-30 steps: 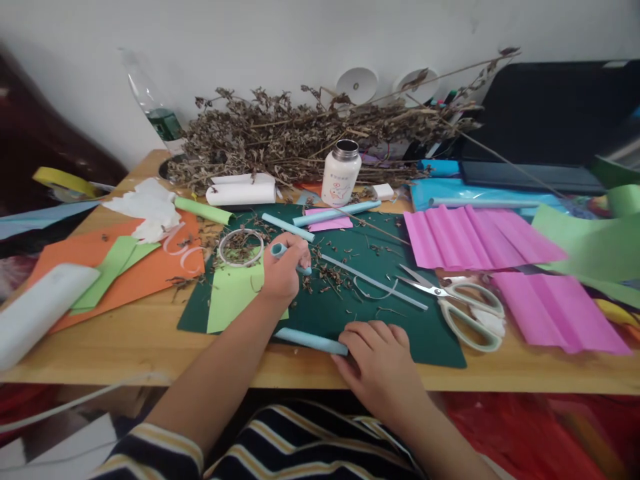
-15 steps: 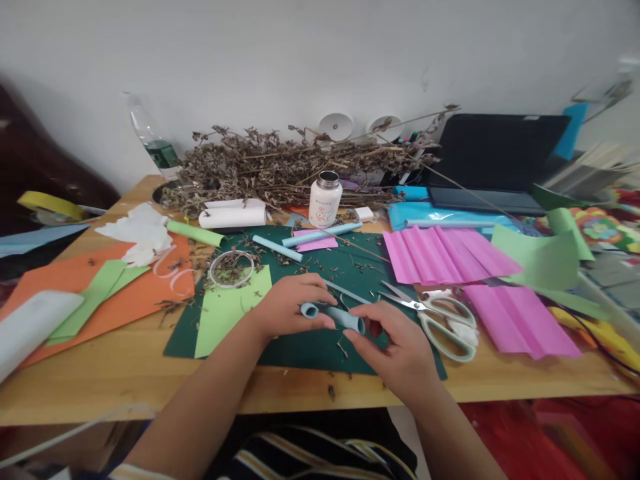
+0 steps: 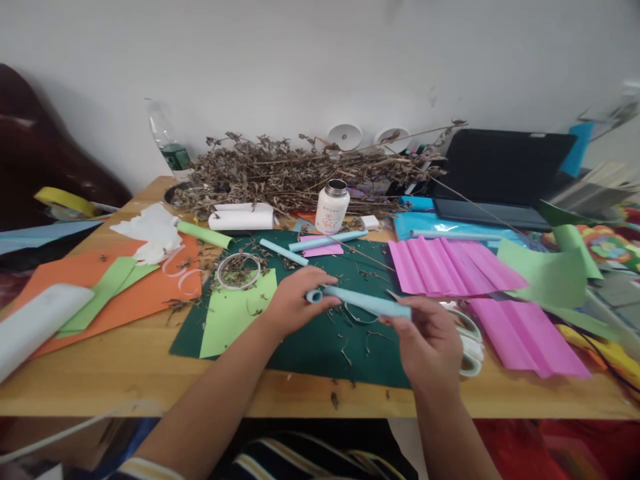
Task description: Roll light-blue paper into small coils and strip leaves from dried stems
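Two light blue rolled paper tubes are in my hands, above the green cutting mat (image 3: 320, 360). My left hand (image 3: 296, 299) is closed around one paper tube (image 3: 314, 296), whose open end points toward me. A longer paper tube (image 3: 367, 302) runs sideways, its right end pinched by my right hand (image 3: 431, 340). Its left end reaches the fingertips of my left hand; I cannot tell whether they grip it. Scissors (image 3: 470, 347) lie partly hidden behind my right hand. A thin curled strip (image 3: 361, 315) rests on the mat below the longer tube.
Behind the mat stand a white bottle (image 3: 333, 207) and a heap of dried plant stems (image 3: 280, 170). Pink crepe paper (image 3: 450, 263) spreads on the right. Orange paper (image 3: 115, 300) and a white roll (image 3: 43, 327) lie left. More blue tubes (image 3: 284, 252) rest at the mat's back.
My right hand has moved right and the tube in it now shows much more of its length, lying across. My left hand still holds its tube. The view has shifted slightly.
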`<action>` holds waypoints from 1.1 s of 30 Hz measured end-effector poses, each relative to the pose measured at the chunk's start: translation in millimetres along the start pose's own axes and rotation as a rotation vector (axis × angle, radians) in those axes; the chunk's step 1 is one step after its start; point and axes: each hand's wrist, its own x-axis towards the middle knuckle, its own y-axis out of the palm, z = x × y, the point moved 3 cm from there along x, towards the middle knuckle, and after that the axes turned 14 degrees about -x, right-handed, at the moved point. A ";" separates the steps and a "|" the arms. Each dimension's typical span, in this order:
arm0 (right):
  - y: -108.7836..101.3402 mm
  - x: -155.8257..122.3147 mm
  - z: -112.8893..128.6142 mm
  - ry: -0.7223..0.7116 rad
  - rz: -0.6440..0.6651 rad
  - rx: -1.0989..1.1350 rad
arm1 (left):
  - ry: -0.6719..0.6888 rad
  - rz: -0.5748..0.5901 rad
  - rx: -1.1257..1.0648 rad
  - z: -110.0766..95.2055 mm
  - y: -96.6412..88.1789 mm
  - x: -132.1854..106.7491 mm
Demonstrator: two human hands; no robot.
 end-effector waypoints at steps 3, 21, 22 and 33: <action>3.8 -4.5 -10.8 0.074 -0.086 0.198 | -0.204 -0.288 -0.397 10.1 -3.8 -2.0; 28.6 -7.4 -0.7 -0.401 0.221 -0.469 | -0.090 -0.083 -0.504 -19.7 13.4 -6.7; 29.7 -6.9 -0.8 -0.433 0.252 -0.533 | -0.062 -0.046 -0.451 -21.7 14.1 -7.2; 30.2 -8.8 -5.4 -0.569 0.313 -0.494 | 0.229 0.171 -0.060 -35.2 27.0 -13.0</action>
